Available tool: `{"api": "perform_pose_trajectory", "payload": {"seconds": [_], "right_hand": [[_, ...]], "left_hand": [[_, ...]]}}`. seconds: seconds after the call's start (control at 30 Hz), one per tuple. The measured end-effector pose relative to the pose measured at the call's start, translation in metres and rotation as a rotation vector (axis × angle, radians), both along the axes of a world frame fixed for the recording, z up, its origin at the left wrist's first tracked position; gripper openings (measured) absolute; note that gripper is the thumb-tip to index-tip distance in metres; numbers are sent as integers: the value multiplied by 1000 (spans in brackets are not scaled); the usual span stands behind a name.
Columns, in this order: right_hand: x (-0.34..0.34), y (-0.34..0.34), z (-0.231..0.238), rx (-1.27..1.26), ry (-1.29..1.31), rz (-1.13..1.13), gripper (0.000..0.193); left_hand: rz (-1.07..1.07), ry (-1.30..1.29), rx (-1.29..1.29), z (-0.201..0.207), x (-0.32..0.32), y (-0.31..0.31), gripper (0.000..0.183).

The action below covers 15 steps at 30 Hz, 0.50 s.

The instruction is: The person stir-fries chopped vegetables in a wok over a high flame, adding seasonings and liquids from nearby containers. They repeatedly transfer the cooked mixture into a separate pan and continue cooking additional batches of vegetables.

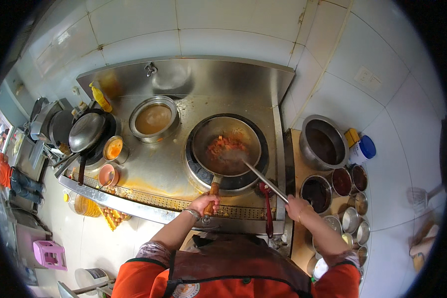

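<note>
A wok [202, 135] sits on the round burner at the right of the steel stove, with reddish-orange chopped food [225, 145] and some liquid in it. My left hand [205, 203] is wrapped round the wok's wooden handle [214, 190] at the stove's front edge. In my right hand [298, 206] is the end of a long metal cooking ladle or spatula [266, 181], slanting down to the left into the wok. Its head is in the food, so its exact shape is hidden. A red-handled brush-like tool [268, 212] lies beside the wok, below the metal shaft.
On the stove's left stand a pot of brownish liquid [176, 123], a lidded black pan [86, 132], a cup of orange sauce [115, 149] and a pink bowl [108, 175]. Sauce pots, including a large steel one [324, 143], crowd the right counter. A person [15, 178] is at far left.
</note>
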State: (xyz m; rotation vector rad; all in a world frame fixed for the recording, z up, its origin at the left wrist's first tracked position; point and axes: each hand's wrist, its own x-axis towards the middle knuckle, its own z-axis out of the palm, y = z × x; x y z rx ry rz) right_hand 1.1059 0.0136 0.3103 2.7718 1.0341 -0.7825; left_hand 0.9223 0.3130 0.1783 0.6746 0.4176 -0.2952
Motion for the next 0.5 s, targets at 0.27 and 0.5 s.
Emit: {"api": "perform_pose_trajectory", "payload": {"seconds": [0.27,0.5], "right_hand": [[-5,79,-84,349,29,-317,34],[-34,86,-94,318,219,-53,36]], "left_hand": [[78,46,-5,-11,-3,1,10],[102,42,31,1,0,-5,11]]}}
